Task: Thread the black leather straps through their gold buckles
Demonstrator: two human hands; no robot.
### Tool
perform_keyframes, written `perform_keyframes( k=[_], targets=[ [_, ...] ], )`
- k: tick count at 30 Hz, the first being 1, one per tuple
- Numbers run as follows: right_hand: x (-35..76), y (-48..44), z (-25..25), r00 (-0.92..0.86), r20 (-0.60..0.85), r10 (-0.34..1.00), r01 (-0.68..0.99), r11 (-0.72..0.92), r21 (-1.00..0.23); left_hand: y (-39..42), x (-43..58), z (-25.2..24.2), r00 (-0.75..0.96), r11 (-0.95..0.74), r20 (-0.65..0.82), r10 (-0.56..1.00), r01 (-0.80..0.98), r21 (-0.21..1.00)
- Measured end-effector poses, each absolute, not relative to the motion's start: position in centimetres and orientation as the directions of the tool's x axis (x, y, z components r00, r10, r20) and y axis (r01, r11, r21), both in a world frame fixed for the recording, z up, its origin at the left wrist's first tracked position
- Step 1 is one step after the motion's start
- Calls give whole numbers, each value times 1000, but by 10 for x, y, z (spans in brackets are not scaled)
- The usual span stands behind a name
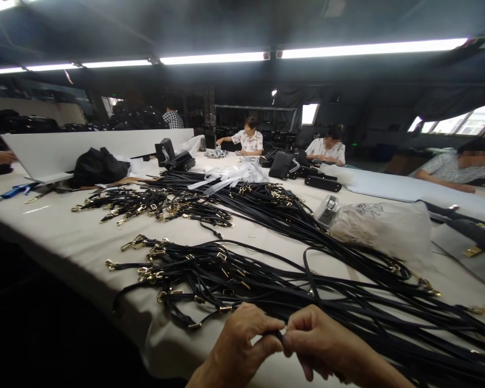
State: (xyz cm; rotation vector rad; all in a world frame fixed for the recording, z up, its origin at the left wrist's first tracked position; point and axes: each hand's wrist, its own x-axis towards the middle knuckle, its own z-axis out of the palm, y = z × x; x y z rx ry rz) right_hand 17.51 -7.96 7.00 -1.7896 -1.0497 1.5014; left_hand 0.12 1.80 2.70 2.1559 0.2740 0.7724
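Note:
Close to the table's near edge, my left hand (242, 340) pinches a short piece of black strap (272, 334) between thumb and fingers. My right hand (321, 340) meets it from the right, its thumb and forefinger closed on the same strap. Most of the piece is covered by my fingers. Just beyond my hands lies a pile of long black straps (267, 280) with gold buckles and snap hooks at the left end. Farther back, a second heap of black straps (157, 207) with gold hardware spreads across the table.
A clear plastic bag (382, 226) rests at the right beside a small clear box (327, 210). Black bags (283, 164) and a dark cloth bundle (99, 167) lie farther back. A white board (105, 145) stands at the left. Several people sit or stand around the table (36, 226).

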Motion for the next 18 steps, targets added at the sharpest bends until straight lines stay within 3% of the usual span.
perform_keyframes(
  k=[4, 7, 15, 18],
  targets=[
    [179, -80, 67, 75, -496, 865, 106, -501, -859, 16, -2, 27, 755, -473, 277, 594, 50, 880],
    [179, -79, 64, 131, -502, 855, 138, -517, -845, 11, -1, 32, 730, -355, 163, 664, 116, 927],
    [177, -77, 57, 121, -496, 860, 121, -509, -852, 12, 3, 26, 713, -452, 266, 648, 80, 889],
    [177, -77, 56, 116, -511, 851, 101, -522, -847, 12, 2, 24, 716, -413, 227, 660, 93, 906]
  ],
)
